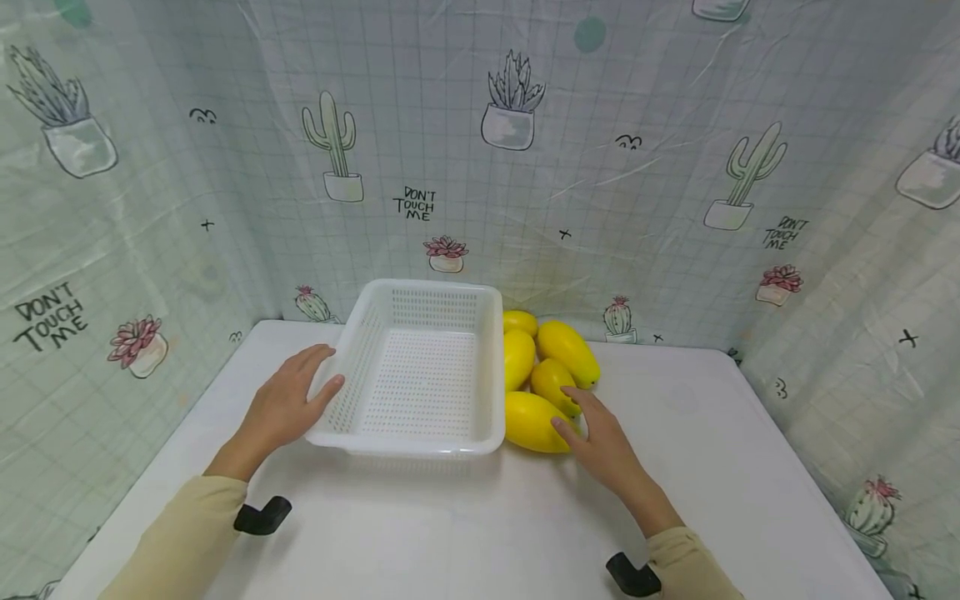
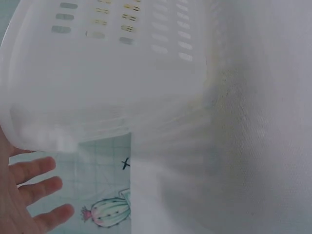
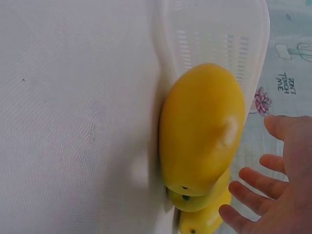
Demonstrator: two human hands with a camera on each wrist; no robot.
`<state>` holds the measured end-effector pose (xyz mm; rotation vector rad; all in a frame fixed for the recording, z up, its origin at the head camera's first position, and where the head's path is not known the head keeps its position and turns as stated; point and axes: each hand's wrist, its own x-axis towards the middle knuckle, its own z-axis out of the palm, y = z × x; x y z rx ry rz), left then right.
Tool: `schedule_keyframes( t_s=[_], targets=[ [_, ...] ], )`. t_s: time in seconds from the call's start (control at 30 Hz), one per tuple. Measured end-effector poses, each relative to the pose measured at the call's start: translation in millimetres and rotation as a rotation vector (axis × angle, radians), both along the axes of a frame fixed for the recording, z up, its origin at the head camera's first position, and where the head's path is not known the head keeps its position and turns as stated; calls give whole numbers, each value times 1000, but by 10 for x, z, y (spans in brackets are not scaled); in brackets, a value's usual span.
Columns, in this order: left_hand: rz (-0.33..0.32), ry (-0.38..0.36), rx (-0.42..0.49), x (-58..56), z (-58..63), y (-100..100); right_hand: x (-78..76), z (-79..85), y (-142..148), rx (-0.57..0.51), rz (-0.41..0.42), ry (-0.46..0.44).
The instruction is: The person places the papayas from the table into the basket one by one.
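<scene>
A white plastic basket (image 1: 429,379) with slotted walls stands on the table, nothing inside it. My left hand (image 1: 283,402) is at its left rim, thumb overlapping the rim in the head view. The left wrist view shows the fingers (image 2: 41,191) spread beside the basket wall, curled round nothing. Several yellow mangoes lie against the basket's right side. Over the front mango (image 1: 531,422) and the smaller mango (image 1: 552,382) behind it hovers my right hand (image 1: 603,437), fingers spread. In the right wrist view, the large mango (image 3: 202,129) lies beside the hand, with a gap between.
A white table (image 1: 450,533) carries everything. Behind the front fruit lie another mango (image 1: 567,352) at the right and a mango (image 1: 517,360) by the basket wall. Patterned cloth (image 1: 480,183) with cactus drawings surrounds the table at the back and sides.
</scene>
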<state>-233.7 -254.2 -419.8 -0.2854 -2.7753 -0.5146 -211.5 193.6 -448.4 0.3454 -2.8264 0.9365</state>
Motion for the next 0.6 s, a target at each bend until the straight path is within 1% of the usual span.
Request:
schedule_keyframes(
  t_s=[0.23, 0.47, 0.6],
  targets=[
    [-5, -42, 23, -33, -36, -57, -1, -27, 5, -3, -4, -2],
    [6, -152, 75, -44, -76, -120, 7, -48, 0, -3, -3, -7],
    [14, -180, 98, -47, -81, -126, 4, -68, 6, -1, -5, -7]
  ],
)
